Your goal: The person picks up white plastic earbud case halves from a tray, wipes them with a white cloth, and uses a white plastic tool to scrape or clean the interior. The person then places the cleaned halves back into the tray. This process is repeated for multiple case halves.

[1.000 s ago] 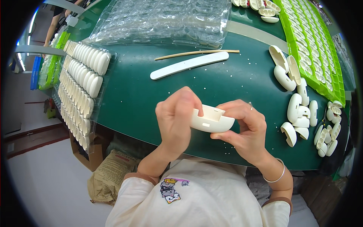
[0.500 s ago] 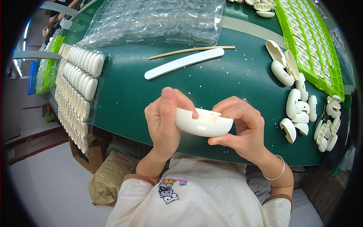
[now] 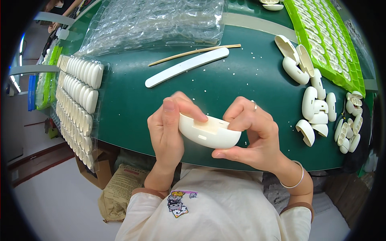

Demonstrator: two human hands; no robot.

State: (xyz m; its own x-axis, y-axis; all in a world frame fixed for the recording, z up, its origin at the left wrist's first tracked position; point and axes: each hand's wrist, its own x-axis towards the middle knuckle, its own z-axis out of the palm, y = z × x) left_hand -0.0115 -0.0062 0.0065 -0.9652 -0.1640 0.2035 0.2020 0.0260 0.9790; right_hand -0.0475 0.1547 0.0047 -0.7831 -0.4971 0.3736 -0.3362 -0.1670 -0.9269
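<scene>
Both hands hold one cream-white plastic shell (image 3: 207, 135), a hollow oval case half with a notch in its rim and a small slot in its side. My left hand (image 3: 165, 126) grips its left end, the index finger bent over the rim at the notch. At the right end, my right hand (image 3: 255, 134) pinches it with the thumb beneath and the fingers at the rim. The shell is held above the table's near edge, tilted down to the right. Beyond it lie a white sanding-board-like strip (image 3: 187, 67) and a thin wooden stick (image 3: 193, 55).
A clear tray of white shells (image 3: 78, 108) stands at left. Stacked clear blister trays (image 3: 155, 24) fill the back. Loose shells (image 3: 309, 102) lie at right, beside a green tray (image 3: 360, 82) with many parts. White crumbs dot the green table (image 3: 128, 92). A brown sack (image 3: 122, 193) is below.
The shell has shifted slightly left and tipped, its right end lower and its side slot showing more. My left index finger has moved along the notch. The whole view has shifted slightly.
</scene>
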